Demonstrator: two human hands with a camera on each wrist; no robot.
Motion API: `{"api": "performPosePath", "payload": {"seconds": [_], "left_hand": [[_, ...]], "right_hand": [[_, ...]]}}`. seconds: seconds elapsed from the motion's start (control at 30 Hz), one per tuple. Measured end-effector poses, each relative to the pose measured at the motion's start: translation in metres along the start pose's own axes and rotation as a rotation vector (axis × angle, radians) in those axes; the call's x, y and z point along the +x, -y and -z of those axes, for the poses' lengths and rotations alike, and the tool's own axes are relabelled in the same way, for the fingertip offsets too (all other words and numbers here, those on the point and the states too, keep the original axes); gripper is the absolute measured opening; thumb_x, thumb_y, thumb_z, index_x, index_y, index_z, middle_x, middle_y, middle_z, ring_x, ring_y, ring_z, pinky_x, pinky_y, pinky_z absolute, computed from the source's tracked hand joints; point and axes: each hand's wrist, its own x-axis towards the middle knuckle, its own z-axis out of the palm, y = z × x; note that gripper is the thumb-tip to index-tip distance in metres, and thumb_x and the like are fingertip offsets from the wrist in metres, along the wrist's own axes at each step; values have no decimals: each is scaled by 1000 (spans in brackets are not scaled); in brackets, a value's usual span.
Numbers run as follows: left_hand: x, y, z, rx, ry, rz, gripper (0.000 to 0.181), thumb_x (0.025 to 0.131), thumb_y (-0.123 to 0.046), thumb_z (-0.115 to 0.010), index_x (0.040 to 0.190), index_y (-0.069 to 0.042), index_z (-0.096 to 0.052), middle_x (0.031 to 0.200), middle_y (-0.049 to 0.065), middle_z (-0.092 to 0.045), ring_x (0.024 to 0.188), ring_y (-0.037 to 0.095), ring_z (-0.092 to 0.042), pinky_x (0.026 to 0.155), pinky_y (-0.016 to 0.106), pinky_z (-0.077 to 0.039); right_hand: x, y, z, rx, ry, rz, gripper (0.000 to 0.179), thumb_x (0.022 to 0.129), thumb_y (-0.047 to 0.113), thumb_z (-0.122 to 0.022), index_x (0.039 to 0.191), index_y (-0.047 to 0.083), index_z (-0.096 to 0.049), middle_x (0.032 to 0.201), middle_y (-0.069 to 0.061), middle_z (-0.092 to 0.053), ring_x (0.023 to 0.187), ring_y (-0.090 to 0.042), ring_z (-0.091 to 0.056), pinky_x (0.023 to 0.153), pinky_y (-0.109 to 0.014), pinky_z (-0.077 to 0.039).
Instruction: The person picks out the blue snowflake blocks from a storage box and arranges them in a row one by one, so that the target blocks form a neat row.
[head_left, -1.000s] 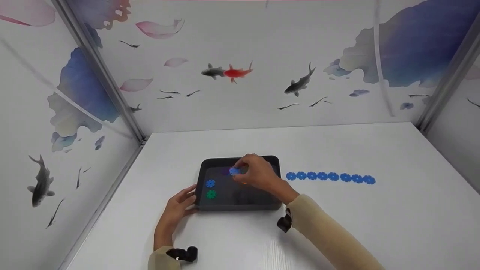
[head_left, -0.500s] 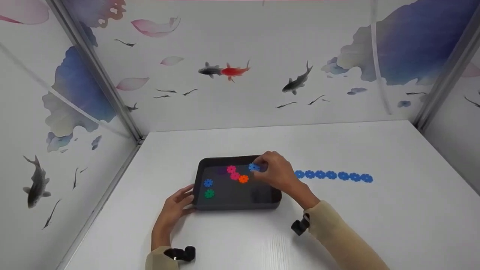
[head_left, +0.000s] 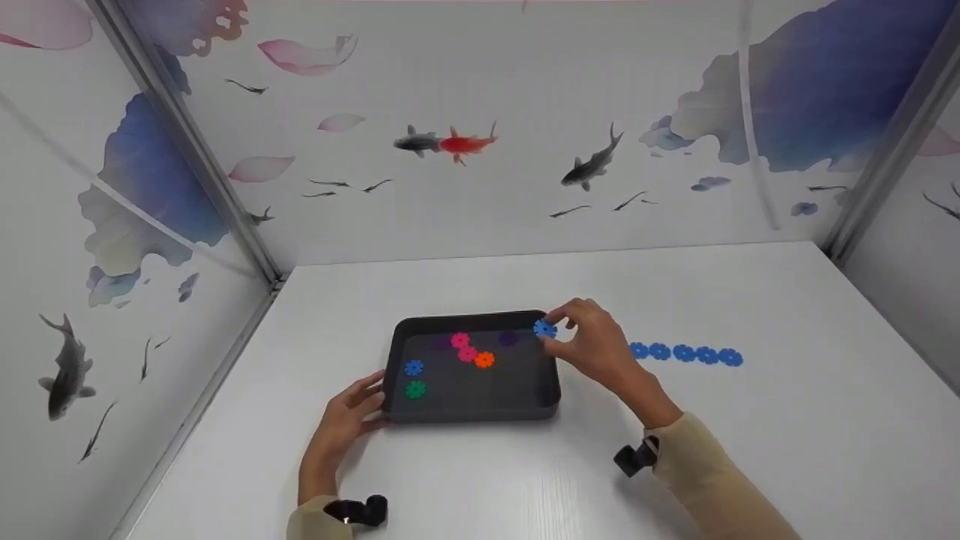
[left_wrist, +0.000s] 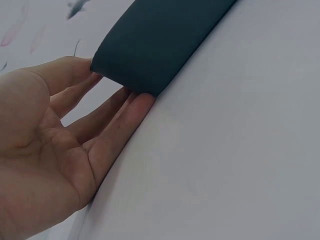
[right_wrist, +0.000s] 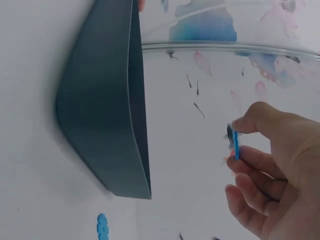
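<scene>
My right hand [head_left: 596, 341] pinches a blue snowflake disc [head_left: 545, 328] between thumb and fingers, held above the tray's right rim. In the right wrist view the pinched disc [right_wrist: 236, 144] appears edge-on, apart from the tray. With fairly straight fingers, my left hand [head_left: 346, 416] touches the left end of the dark tray [head_left: 472, 415]; the left wrist view has the fingertips against the end wall [left_wrist: 140, 50]. Inside lie a blue disc [head_left: 413, 367], a green disc [head_left: 415, 389], two pink discs [head_left: 467, 353], an orange disc [head_left: 484, 360] and dark purple discs [head_left: 508, 338].
Right of the tray, a row of blue discs [head_left: 684, 352] lies on the white table [head_left: 480, 480], its left end hidden by the right hand. White panels [head_left: 525, 75] printed with fish and petals stand at the back and sides.
My right hand has carried the blue disc rightward from inside the tray to above its right rim. The pink, orange and right purple discs have come into view. The left hand stays at the tray.
</scene>
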Motion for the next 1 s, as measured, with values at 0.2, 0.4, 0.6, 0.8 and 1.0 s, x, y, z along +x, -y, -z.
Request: {"api": "performPosePath", "payload": {"seconds": [0.2, 0.4, 0.6, 0.8, 1.0], "left_hand": [[0, 2, 2, 14, 3, 3, 48, 101, -14, -59, 148, -13, -50, 152, 23, -47, 137, 42, -50, 102, 48, -56], [-2, 5, 4, 17, -1, 22, 48, 101, -15, -58, 149, -13, -49, 153, 23, -46, 137, 41, -50, 104, 49, -55], [0, 3, 2, 19, 14, 10, 49, 101, -17, -59, 149, -15, -48, 154, 22, -45, 138, 41, -48, 104, 49, -54], [-1, -1, 2, 18, 15, 10, 49, 101, -16, -59, 149, -14, -48, 154, 22, -45, 139, 41, -48, 105, 49, -54], [-2, 0, 1, 9, 9, 7, 48, 101, -16, -58, 149, -14, -49, 152, 22, -47, 137, 39, -51, 103, 47, -55]], "right_hand": [[-7, -21, 15, -5, -39, -51, 24, 81, 16, -82, 103, 7, -75, 99, -9, -70, 91, -27, -62, 71, -34, -55], [-9, -38, 30, -10, -45, -132, 29, 85, 19, -79, 109, 5, -73, 106, -13, -70, 96, -29, -62, 75, -32, -56], [-13, -57, 53, -39, -76, -179, 29, 87, 17, -76, 112, 3, -72, 109, -16, -70, 98, -30, -61, 74, -27, -55], [-17, -82, 75, -59, -104, -230, 31, 88, 17, -75, 113, 1, -72, 110, -18, -69, 100, -32, -61, 72, -25, -52], [-22, -106, 97, -68, -136, -276, 31, 90, 19, -73, 114, 0, -72, 112, -19, -70, 101, -32, -61, 70, -18, -48]]}}
